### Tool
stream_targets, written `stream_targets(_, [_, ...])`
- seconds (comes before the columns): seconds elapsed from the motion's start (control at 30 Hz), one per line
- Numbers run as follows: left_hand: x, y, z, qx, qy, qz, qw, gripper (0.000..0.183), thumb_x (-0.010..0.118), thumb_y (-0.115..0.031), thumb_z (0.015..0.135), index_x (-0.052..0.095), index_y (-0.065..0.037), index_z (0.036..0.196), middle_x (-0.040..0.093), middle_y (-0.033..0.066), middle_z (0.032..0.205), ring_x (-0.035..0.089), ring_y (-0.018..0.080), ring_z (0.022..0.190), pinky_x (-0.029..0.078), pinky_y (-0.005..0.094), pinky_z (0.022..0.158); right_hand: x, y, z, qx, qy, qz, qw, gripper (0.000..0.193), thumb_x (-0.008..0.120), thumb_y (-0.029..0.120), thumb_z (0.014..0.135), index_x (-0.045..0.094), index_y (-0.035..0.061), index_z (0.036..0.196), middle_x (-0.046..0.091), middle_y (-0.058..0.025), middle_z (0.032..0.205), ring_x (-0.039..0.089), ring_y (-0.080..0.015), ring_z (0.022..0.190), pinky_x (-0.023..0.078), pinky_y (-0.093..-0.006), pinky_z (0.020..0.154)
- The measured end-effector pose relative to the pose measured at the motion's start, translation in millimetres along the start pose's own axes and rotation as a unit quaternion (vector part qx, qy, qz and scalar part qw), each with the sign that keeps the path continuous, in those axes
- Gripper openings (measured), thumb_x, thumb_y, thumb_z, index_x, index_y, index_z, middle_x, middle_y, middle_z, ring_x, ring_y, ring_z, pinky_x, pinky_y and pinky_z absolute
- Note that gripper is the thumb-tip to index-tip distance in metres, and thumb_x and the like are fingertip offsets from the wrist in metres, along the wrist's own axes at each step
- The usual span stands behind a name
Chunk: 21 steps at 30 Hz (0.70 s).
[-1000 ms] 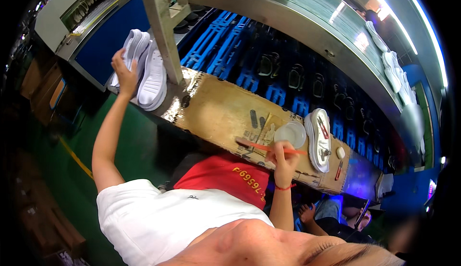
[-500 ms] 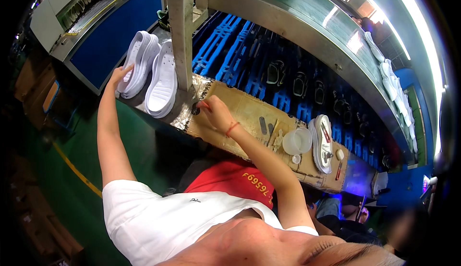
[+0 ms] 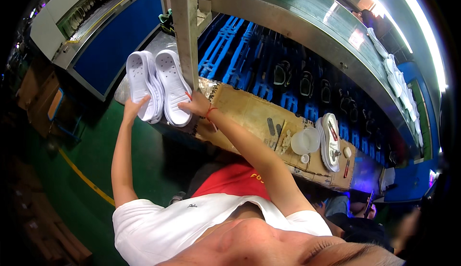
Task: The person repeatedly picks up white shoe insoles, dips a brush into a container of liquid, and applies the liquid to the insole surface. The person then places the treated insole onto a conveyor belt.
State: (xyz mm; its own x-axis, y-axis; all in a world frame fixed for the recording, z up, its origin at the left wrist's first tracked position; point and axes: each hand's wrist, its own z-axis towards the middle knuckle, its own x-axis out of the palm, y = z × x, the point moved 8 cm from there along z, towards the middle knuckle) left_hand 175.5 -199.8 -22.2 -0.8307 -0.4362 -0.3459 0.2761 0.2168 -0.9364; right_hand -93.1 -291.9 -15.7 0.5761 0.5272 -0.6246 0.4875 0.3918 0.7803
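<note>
White shoe soles (image 3: 140, 76) lie in a stack at the left end of the bench, with small holes at their far ends. My left hand (image 3: 133, 109) grips the near left edge of this stack, thumb on top. Right beside it rests another white sole (image 3: 171, 81). Against that sole's near right side is my right hand (image 3: 198, 105), its thumb over the edge and its other fingers partly hidden. A thin red item, too small to name, shows by the right fingers.
Cardboard (image 3: 240, 107) covers the bench; a translucent cup (image 3: 305, 141), a white shoe (image 3: 329, 142) and a red-handled tool (image 3: 346, 168) lie there. A metal post (image 3: 184, 30) rises behind the soles. Beyond are blue racks (image 3: 223, 49) and a raised conveyor (image 3: 288, 1).
My right hand has moved left from the cardboard to the right-hand sole. The soles have come nearer and sit closer together. My left hand has shifted to the stack's near end.
</note>
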Motion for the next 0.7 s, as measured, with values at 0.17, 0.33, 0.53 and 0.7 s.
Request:
stream_targets(0.17, [31, 1, -90, -0.086, -0.002, -0.08, 0.993, 0.052, 0.081, -0.027, 0.076, 0.063, 0.003, 0.115, 0.069, 0.0099, 0.106, 0.065, 0.017, 0.094, 0.049, 0.0299, 0.084, -27, -3, -38, -0.012, 0.004, 0.136, 0.991, 0.063, 0.078, 0.033, 0.07, 0.058, -0.0081, 0.114, 0.067, -0.0249, 0.101, 0.067, -0.0338, 0.095, 0.051, -0.0379, 0.084])
stream_targets(0.33, [64, -7, -143, -0.05, 0.006, -0.141, 0.989, 0.052, 0.077, -0.021, 0.081, 0.057, 0.005, 0.121, 0.064, 0.0112, 0.114, 0.061, 0.0187, 0.102, 0.046, 0.0304, 0.09, -54, 9, -80, 0.073, 0.096, 0.034, 0.992, 0.055, 0.077, 0.027, 0.073, 0.059, -0.0034, 0.115, 0.066, -0.0237, 0.106, 0.065, -0.0305, 0.101, 0.05, -0.0378, 0.086])
stream_targets(0.53, [105, -22, -192, 0.017, -0.049, -0.147, 0.988, 0.063, 0.082, -0.019, 0.077, 0.046, 0.009, 0.12, 0.062, 0.0185, 0.111, 0.061, 0.024, 0.1, 0.048, 0.0347, 0.09, -77, -13, -152, 0.106, 0.053, 0.184, 0.976, 0.048, 0.075, 0.025, 0.076, 0.06, 0.0001, 0.114, 0.068, -0.0116, 0.102, 0.064, -0.0171, 0.092, 0.05, -0.0321, 0.082])
stream_targets(0.7, [151, -54, -217, 0.015, 0.059, -0.117, 0.991, 0.085, 0.082, -0.015, 0.075, 0.028, 0.008, 0.136, 0.054, 0.0188, 0.121, 0.056, 0.0248, 0.109, 0.044, 0.0345, 0.095, -100, -39, -217, 0.134, -0.043, 0.231, 0.963, 0.049, 0.075, 0.018, 0.079, 0.057, -0.0017, 0.121, 0.067, -0.011, 0.108, 0.062, -0.0142, 0.096, 0.05, -0.0297, 0.083])
